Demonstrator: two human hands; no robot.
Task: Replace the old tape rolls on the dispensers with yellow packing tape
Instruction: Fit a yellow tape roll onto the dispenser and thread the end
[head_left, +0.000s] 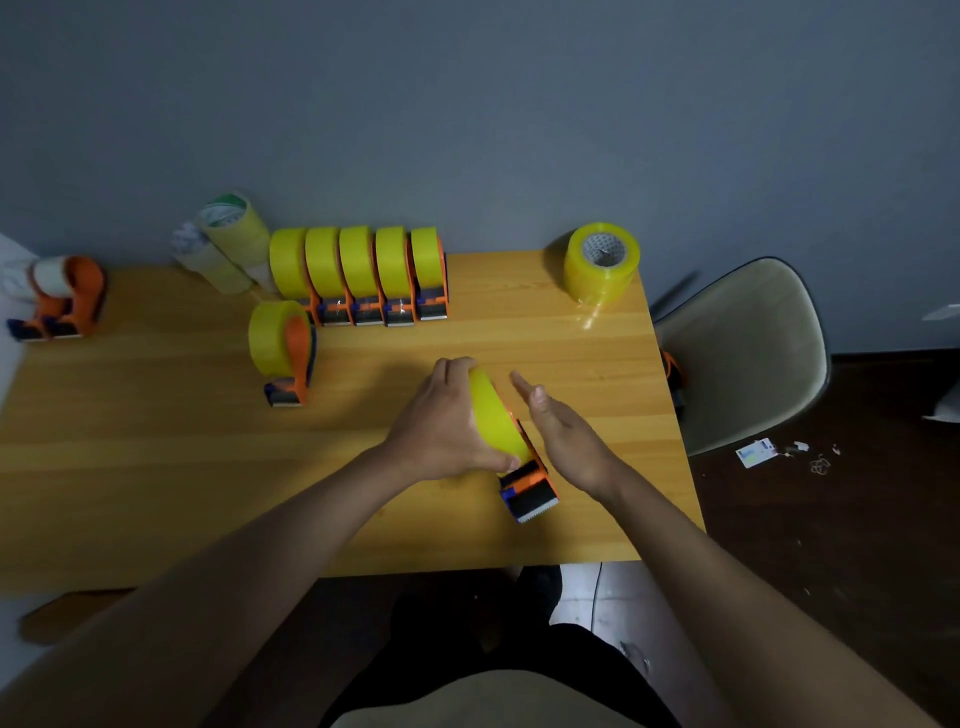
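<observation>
An orange and blue tape dispenser (530, 483) stands on the wooden table (156, 467) with a yellow tape roll (496, 415) mounted on it. My left hand (447, 421) grips that roll from the left, fingers curled over its top and thumb at its lower edge. To the right of the dispenser, my right hand (561, 431) is flat with straight fingers and holds nothing. Several dispensers with yellow rolls (358, 270) stand in a row at the back. Another loaded dispenser (283, 353) stands alone in front of them.
A stack of yellow tape rolls (601, 262) stands at the back right corner. Pale old rolls (228, 244) lie at the back left. An orange dispenser with a whitish roll (62, 296) sits at the far left edge. A beige chair (748, 353) stands right of the table.
</observation>
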